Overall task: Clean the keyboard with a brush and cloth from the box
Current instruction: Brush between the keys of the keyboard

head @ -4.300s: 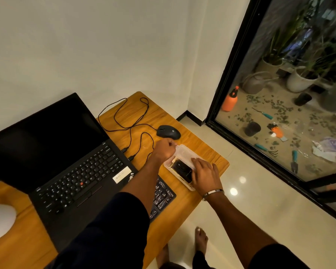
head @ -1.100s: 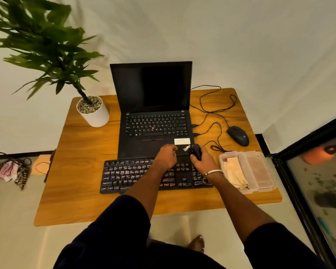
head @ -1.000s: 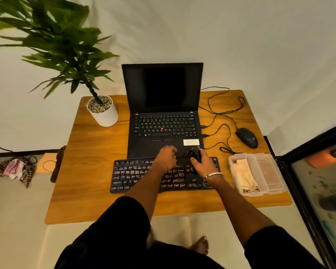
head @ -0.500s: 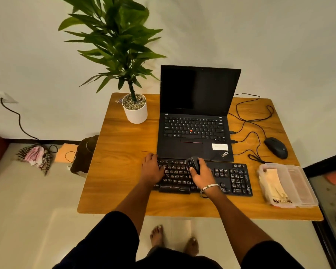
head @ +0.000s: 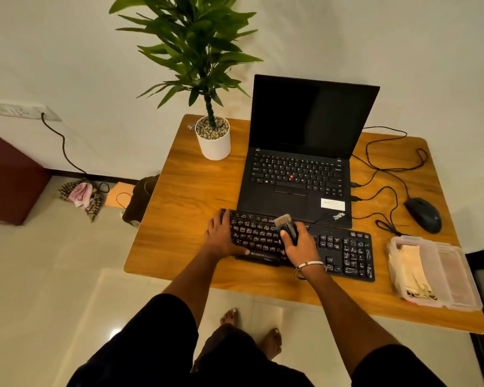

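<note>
A black keyboard [head: 344, 248] lies on the wooden table in front of the laptop. My right hand [head: 299, 245] grips a small black brush [head: 287, 226] over the keyboard's middle, with its pale bristles pointing away from me onto the top key rows. My left hand [head: 222, 236] rests flat on the keyboard's left end, fingers straight. A clear plastic box [head: 456, 277] stands open at the table's right front, with a beige cloth [head: 410, 268] inside.
An open black laptop [head: 299, 169] sits behind the keyboard. A potted plant [head: 213, 138] stands at the back left, a wired mouse [head: 423, 215] and its cables at the right. The table [head: 185, 208] ends near my bare feet.
My left hand slid from the keyboard's middle to its left end. My right hand, with the brush, moved left along the keys. The view swung left.
</note>
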